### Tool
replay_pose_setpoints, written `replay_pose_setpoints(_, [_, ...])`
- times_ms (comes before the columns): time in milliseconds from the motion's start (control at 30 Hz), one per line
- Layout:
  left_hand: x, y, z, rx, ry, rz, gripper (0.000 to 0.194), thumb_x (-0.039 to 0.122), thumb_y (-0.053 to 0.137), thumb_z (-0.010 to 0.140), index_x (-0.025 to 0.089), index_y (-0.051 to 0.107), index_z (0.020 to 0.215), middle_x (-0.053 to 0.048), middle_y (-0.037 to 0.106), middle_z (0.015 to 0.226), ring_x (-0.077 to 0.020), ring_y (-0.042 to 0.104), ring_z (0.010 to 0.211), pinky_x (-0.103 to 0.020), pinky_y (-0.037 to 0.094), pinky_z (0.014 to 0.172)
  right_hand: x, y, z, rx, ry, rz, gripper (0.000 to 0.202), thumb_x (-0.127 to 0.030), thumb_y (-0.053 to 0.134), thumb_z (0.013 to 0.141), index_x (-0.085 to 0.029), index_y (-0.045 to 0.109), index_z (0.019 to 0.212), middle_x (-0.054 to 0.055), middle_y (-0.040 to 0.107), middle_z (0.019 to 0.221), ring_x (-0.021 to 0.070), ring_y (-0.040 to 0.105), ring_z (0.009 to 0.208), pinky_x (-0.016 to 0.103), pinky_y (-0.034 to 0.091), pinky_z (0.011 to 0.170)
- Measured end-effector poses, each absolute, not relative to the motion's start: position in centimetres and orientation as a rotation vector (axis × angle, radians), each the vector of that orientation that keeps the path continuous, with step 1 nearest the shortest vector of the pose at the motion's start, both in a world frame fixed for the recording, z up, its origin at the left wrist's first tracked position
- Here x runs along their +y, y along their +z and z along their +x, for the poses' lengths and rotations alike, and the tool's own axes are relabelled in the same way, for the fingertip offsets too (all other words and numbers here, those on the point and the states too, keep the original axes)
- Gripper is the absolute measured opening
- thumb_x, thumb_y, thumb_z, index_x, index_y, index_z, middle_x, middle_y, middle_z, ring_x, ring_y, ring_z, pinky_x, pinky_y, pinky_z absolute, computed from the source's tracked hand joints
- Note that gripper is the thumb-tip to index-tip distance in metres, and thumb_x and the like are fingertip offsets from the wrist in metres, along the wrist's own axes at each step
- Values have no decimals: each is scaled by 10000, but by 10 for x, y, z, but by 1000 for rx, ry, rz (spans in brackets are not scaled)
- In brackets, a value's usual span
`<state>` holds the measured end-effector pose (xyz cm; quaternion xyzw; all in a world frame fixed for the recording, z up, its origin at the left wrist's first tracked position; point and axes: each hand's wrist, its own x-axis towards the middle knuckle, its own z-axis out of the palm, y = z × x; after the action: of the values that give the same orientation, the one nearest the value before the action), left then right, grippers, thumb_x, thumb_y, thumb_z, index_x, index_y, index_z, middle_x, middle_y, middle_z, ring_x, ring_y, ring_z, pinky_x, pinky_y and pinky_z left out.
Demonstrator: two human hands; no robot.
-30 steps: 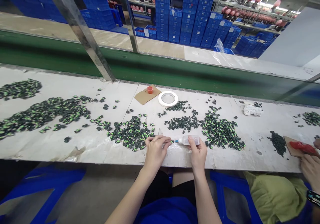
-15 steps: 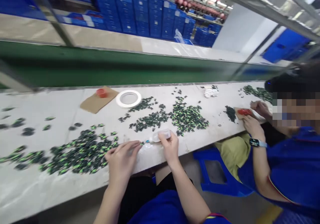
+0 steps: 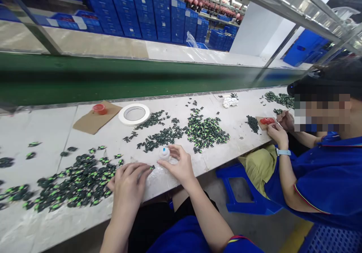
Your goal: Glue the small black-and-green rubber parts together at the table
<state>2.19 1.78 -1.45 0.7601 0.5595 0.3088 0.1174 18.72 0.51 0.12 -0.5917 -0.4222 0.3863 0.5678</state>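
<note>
Between the thumb and fingers of my left hand [image 3: 128, 179] is a small black-and-green piece [image 3: 152, 167]. My right hand [image 3: 181, 166] holds a small white squeeze bottle [image 3: 164, 155] with its thumb and fingers around it. The bottle's blue tip points up, and part of its body is hidden by the fingers. Beside my left hand lies a wide heap of black pieces with bright green marks [image 3: 76, 181]. Beyond the bottle lie a pile of small dark pieces [image 3: 162, 138] and a pile of dark and green pieces [image 3: 207, 132].
A roll of white tape [image 3: 134, 114] lies behind the piles. Left of it, a red cup [image 3: 100, 109] sits on brown cardboard [image 3: 87, 124]. To the right, a co-worker [image 3: 325, 166] handles small parts beside a red dish [image 3: 267, 121]. A blue stool [image 3: 246, 204] stands below the table edge.
The bottle has turned from lying sideways, tip toward the left hand's piece, to tip up. It has moved left and away from that piece. The view has shifted slightly.
</note>
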Motion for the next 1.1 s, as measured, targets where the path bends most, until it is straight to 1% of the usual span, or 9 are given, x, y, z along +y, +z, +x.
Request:
replay_pose_setpoints(100, [10, -14, 14, 1642, 929, 2180, 190, 345, 540, 849, 287, 719, 820, -59, 737, 871, -312, 581, 955, -446, 342, 821, 4, 4, 195, -1168, 893, -1422, 593, -387, 807, 602, -199, 617, 1131, 86, 707, 1061, 235, 676, 967, 397, 538, 888])
replay_pose_setpoints(200, [0, -15, 5, 1644, 930, 2124, 198, 379, 538, 857, 290, 714, 839, -54, 726, 894, -298, 611, 955, -431, 375, 823, 0, 14, 220, -1336, 793, -1400, 689, -380, 787, 659, -241, 543, 1288, 87, 661, 1185, 233, 633, 1040, 386, 526, 881])
replay_pose_setpoints(267, [-8, -14, 2, 1616, 954, 2078, 210, 402, 540, 858, 283, 713, 854, -51, 722, 910, -280, 633, 930, -412, 410, 818, 2, 22, 240, -1366, 586, -1496, 407, -347, 618, 847, -255, 591, 1243, 88, 637, 1213, 219, 608, 1041, 377, 509, 861])
replay_pose_setpoints(333, [-15, -12, 4, 1595, 1000, 2007, 221, 411, 534, 868, 277, 708, 889, -49, 719, 924, -268, 645, 918, -405, 436, 827, 9, 27, 254, -1398, 322, -1673, 254, -273, 531, 904, -232, 685, 1103, 98, 664, 1092, 236, 568, 1026, 402, 471, 890])
replay_pose_setpoints(467, [-26, -6, 18, 1473, 1097, 1882, 213, 384, 540, 880, 275, 707, 954, -44, 717, 941, -245, 649, 925, -390, 479, 850, 36, 23, 257, -1525, 121, -1917, 132, -214, 624, 844, -218, 755, 830, 102, 682, 890, 282, 489, 944, 430, 422, 865])
replay_pose_setpoints(700, [-30, 1, 31, 1437, 1136, 1768, 203, 379, 565, 863, 273, 736, 885, -51, 717, 887, -237, 654, 910, -371, 517, 811, 65, 10, 243, -1534, 136, -1938, 154, -183, 637, 812, -220, 677, 668, 98, 667, 792, 285, 454, 862, 391, 385, 761])
replay_pose_setpoints(867, [-29, 11, 39, 1390, 1139, 1588, 201, 386, 585, 838, 247, 728, 817, -58, 701, 864, -224, 672, 889, -328, 557, 784, 50, 11, 250, -1538, 176, -1866, 123, -195, 583, 844, -221, 626, 731, 65, 667, 765, 257, 493, 819, 354, 401, 728])
replay_pose_setpoints(1000, [-27, 16, 45, 1332, 1121, 1502, 167, 343, 599, 826, 230, 722, 821, -58, 702, 871, -213, 685, 871, -310, 571, 784, 49, 10, 252, -1626, 135, -1835, 143, -276, 534, 892, -214, 652, 840, 86, 683, 841, 266, 504, 866, 366, 403, 754])
replay_pose_setpoints(1100, [-28, 16, 48, 1324, 1115, 1490, 151, 328, 607, 815, 231, 723, 814, -54, 702, 866, -211, 687, 863, -311, 572, 782, 62, 8, 249, -1744, 137, -1919, 159, -311, 563, 877, -208, 668, 818, 108, 679, 841, 275, 520, 852, 376, 402, 760])
